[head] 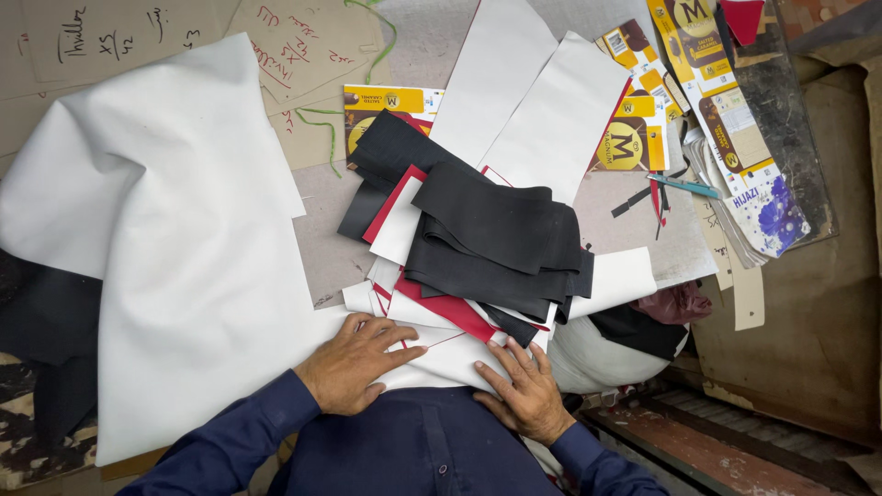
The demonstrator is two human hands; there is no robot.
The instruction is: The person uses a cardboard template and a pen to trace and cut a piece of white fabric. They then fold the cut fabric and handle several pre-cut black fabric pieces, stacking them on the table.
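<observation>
The left hand [354, 363] and the right hand [525, 393] are laid flat, fingers released and spread, on a white cut sheet [441, 358] at the table's near edge. Just beyond the fingertips red-and-white pieces [450, 312] are stacked, topped by black fabric pieces [491, 234]; flattened yellow cartons [634, 129] are seen farthest off

The worktop [634, 207] is covered by a large white sheet [175, 239], cardboard patterns [303, 46], flattened yellow cartons [643, 119], and a pile of black, white and red pieces [478, 248].

Two hands [358, 363], one blue pen [684, 186]
</observation>
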